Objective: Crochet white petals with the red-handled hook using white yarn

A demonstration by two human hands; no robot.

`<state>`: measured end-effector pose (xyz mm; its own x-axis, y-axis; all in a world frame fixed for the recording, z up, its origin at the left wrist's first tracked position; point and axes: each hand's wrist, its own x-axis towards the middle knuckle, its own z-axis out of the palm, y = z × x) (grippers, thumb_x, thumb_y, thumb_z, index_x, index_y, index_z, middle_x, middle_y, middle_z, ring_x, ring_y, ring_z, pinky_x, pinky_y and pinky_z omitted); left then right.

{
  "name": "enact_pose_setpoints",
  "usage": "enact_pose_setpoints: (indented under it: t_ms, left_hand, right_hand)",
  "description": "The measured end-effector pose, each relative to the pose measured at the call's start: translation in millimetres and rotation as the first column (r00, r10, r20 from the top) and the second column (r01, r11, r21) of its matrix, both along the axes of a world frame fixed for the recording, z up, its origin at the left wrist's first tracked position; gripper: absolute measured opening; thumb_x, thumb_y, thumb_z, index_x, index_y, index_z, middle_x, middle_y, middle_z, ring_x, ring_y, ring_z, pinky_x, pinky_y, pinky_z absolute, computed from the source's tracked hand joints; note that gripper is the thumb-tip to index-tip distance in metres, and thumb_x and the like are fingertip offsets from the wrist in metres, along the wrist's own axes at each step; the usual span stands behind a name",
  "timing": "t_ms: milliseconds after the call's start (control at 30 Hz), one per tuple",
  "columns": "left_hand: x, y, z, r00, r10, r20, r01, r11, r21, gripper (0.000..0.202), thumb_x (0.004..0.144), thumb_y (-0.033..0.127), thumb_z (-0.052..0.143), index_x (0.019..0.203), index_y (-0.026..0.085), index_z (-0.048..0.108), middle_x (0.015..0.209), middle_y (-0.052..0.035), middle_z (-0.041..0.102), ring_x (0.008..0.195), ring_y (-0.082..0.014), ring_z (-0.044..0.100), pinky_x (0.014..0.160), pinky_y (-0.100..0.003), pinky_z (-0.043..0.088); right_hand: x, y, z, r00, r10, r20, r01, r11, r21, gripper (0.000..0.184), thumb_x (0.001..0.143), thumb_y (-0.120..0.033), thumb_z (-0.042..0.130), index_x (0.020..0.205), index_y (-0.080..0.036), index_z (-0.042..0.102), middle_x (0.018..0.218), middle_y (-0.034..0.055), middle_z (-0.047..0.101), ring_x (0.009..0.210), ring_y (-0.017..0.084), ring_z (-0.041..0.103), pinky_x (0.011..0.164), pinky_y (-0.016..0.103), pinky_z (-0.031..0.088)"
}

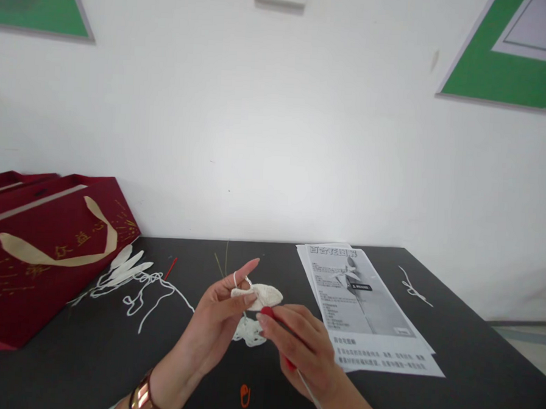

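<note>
A white crocheted petal (268,296) is pinched between the thumb and fingers of my left hand (224,306), with white yarn looped round the raised index finger. My right hand (305,343) grips a crochet hook with a red handle (291,364); its tip is at the petal's lower edge and too small to make out. Under the hands, a loose bundle of white yarn (249,331) rests on the black table (191,371). Near the front, an orange stitch marker (244,396) lies below the yarn bundle.
Finished white crocheted pieces (126,267) with trailing yarn lie at the left, beside a red needle (171,267). A dark red gift bag (45,266) stands at the far left. Printed sheets (364,301) lie right of my hands, and a short knotted white yarn (414,290) lies beyond them.
</note>
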<state>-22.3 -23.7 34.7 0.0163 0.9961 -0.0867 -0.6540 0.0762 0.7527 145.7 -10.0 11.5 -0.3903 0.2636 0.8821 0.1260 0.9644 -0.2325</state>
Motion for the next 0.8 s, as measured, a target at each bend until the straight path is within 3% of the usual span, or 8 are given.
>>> enact_pose_setpoints:
  t_ms: [100, 200, 267, 367, 500, 800]
  left_hand:
    - [-6, 2, 1.5, 0.998, -0.062, 0.015, 0.062, 0.998, -0.004, 0.056, 0.065, 0.014, 0.079, 0.120, 0.016, 0.067, 0.073, 0.0001, 0.060, 0.072, -0.0148, 0.058, 0.076, -0.029, 0.043]
    - [-12, 2, 3.8, 0.999, -0.039, -0.038, 0.040, 0.998, 0.048, 0.053, 0.066, 0.013, 0.078, 0.118, 0.017, 0.068, 0.073, 0.0009, 0.060, 0.071, -0.0128, 0.057, 0.076, -0.027, 0.041]
    - [-16, 2, 6.0, 0.995, -0.041, -0.089, 0.048, 0.996, 0.077, 0.052, 0.067, 0.012, 0.078, 0.118, 0.018, 0.068, 0.071, 0.0027, 0.057, 0.068, -0.0106, 0.054, 0.072, -0.025, 0.040]
    - [-22, 2, 8.8, 0.984, -0.120, -0.133, 0.131, 0.988, 0.077, 0.052, 0.068, 0.013, 0.078, 0.119, 0.019, 0.068, 0.068, 0.0037, 0.053, 0.064, -0.0095, 0.051, 0.067, -0.024, 0.039]
    - [-28, 2, 9.4, 0.966, -0.213, -0.145, 0.226, 0.970, 0.084, 0.054, 0.067, 0.013, 0.077, 0.120, 0.019, 0.068, 0.068, 0.0029, 0.053, 0.059, -0.0092, 0.049, 0.059, -0.024, 0.037]
    - [-35, 2, 13.9, 0.919, -0.384, -0.092, 0.386, 0.922, 0.008, 0.056, 0.059, 0.007, 0.072, 0.114, 0.012, 0.071, 0.067, -0.0010, 0.060, 0.060, -0.0132, 0.053, 0.061, -0.027, 0.041]
  right_hand:
    - [-3, 1, 2.8, 0.977, 0.048, -0.206, -0.108, 0.949, -0.294, 0.038, 0.085, -0.002, 0.054, 0.115, -0.022, 0.068, 0.096, 0.0102, 0.071, 0.081, 0.020, 0.066, 0.065, 0.030, 0.058]
    - [-5, 1, 5.3, 0.925, 0.023, -0.378, -0.252, 0.784, -0.567, 0.025, 0.087, -0.010, 0.059, 0.100, -0.025, 0.074, 0.088, 0.0060, 0.070, 0.069, 0.017, 0.066, 0.056, 0.028, 0.057]
    - [-5, 3, 6.2, 0.889, -0.001, -0.458, -0.330, 0.693, -0.641, 0.018, 0.087, -0.015, 0.062, 0.094, -0.025, 0.075, 0.085, 0.0055, 0.069, 0.064, 0.016, 0.065, 0.054, 0.029, 0.056]
    - [-1, 7, 7.4, 0.853, 0.012, -0.522, -0.414, 0.624, -0.663, 0.013, 0.085, -0.018, 0.065, 0.090, -0.023, 0.076, 0.082, 0.0051, 0.068, 0.062, 0.016, 0.064, 0.051, 0.028, 0.055]
    - [5, 10, 10.8, 0.852, 0.062, -0.519, -0.451, 0.589, -0.671, 0.012, 0.086, -0.021, 0.065, 0.090, -0.023, 0.076, 0.079, 0.0043, 0.067, 0.062, 0.016, 0.063, 0.051, 0.028, 0.055]
    - [16, 10, 20.9, 0.876, 0.140, -0.461, -0.445, 0.604, -0.661, 0.010, 0.084, -0.024, 0.067, 0.086, -0.022, 0.077, 0.076, 0.0070, 0.068, 0.063, 0.019, 0.062, 0.049, 0.031, 0.055]
